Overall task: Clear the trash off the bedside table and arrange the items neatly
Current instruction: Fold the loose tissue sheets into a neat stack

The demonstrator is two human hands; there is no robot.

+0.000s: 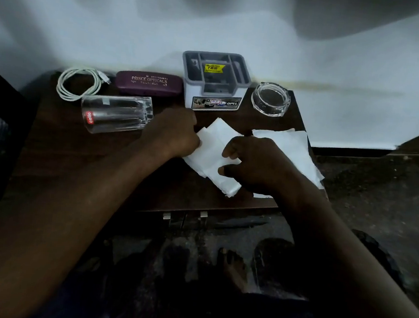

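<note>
Head view looks down on a dark wooden table [81,163] set against a pale wall. Both hands work on a white tissue [210,156] lying near the middle of the table: the left hand [174,133] is closed on its left edge, fingers curled under, and the right hand [251,162] pinches its right side between thumb and fingertips. A second white tissue [290,145] lies flat just to the right — partly under the right wrist and reaching over the table's right edge. Along the back, from left to right, sit a coiled white cable [79,84], a maroon spectacle case [149,83] lettered "PRINCE OPTICALS", a grey-and-white organiser box [215,83] with compartments and a yellow price sticker, and a clear glass ashtray [270,99]. A clear drinking glass [117,114] with a red "cello" label lies on its side in front of the cable and case, just left of the left hand. Bare feet show on the floor below the table.
</note>
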